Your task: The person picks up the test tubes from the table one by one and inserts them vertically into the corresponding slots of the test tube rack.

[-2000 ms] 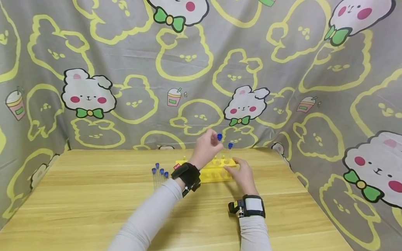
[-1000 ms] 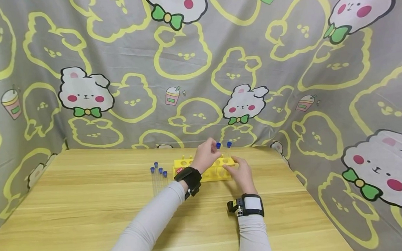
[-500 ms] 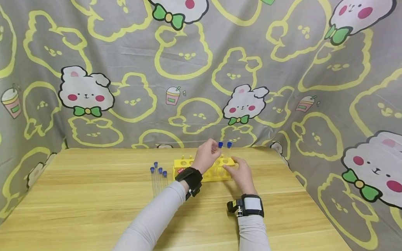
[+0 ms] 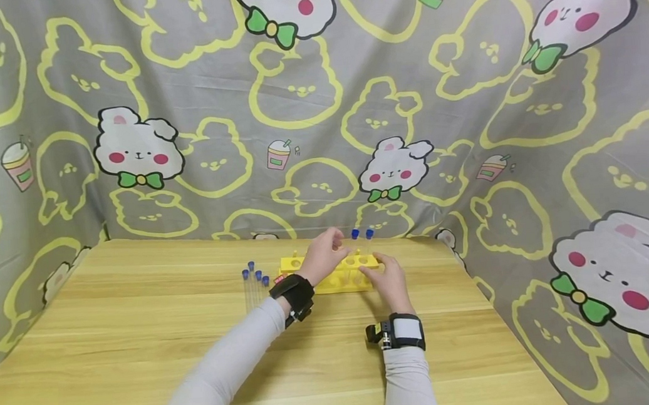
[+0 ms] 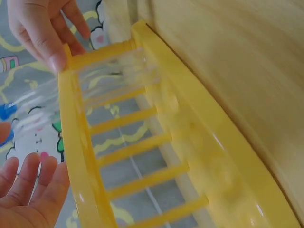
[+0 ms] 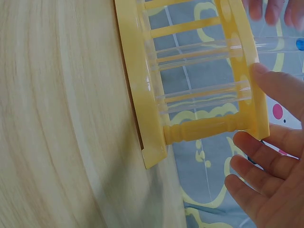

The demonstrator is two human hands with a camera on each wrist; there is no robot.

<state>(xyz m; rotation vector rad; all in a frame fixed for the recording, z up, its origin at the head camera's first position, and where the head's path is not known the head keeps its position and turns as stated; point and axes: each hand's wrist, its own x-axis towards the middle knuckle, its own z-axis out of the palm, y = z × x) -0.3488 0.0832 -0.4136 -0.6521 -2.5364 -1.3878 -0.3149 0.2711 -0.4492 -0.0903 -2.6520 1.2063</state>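
No text, number or brand can be read in any view. The yellow rack carries a small red label at its left end, but it is too small to make out any writing. The printed curtain shows only cartoon bears and drink cups, without words.

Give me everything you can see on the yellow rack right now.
The yellow rack looks like plastic: two plates with round holes joined by turned posts. It stands upright at the far side of the wooden table. Two clear blue-capped tubes stand in its right end. The right hand touches that end; the left hand hangs open above it.
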